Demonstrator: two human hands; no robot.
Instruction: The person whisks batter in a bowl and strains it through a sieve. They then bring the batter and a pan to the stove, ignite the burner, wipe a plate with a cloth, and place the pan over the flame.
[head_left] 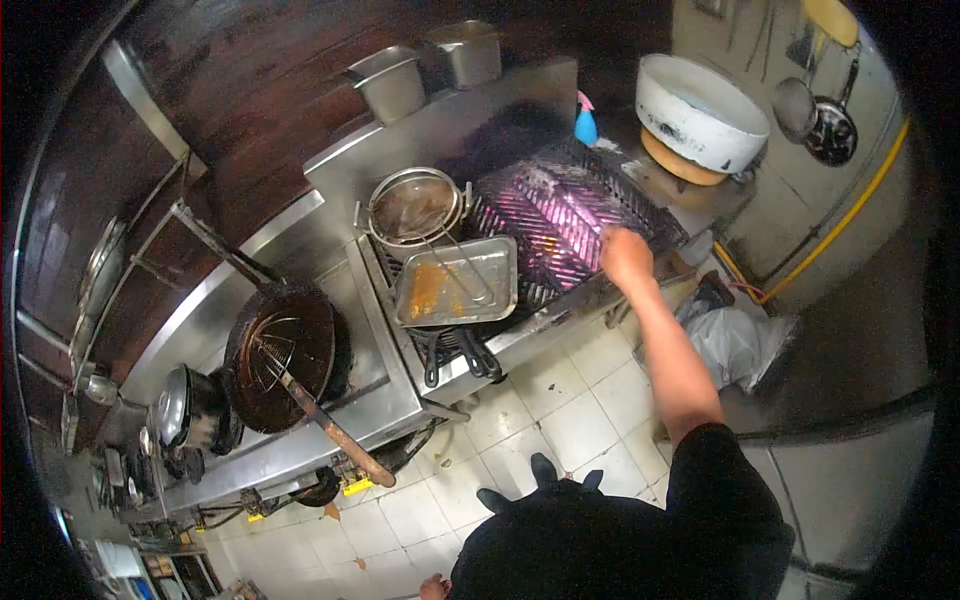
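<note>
My right hand (627,258) is held over the right front part of the grill (555,220), whose slats glow pink and purple. Its fingers are curled together, and anything between them is too small to make out. Low at the bottom edge, my left hand (434,587) hangs beside my body, only partly in view, its fingers unclear. Left of the grill's glowing part lies a metal tray (430,292) with orange residue and a wire-handled tool on it. Behind the tray stands a pot (412,205) with a strainer on top.
A large dark wok (290,350) holds a wooden-handled whisk (335,430). A white pot (700,115) and a blue spray bottle (586,124) stand behind the grill. Plastic bags (735,340) lie at right. Two metal containers (390,85) sit on the back ledge.
</note>
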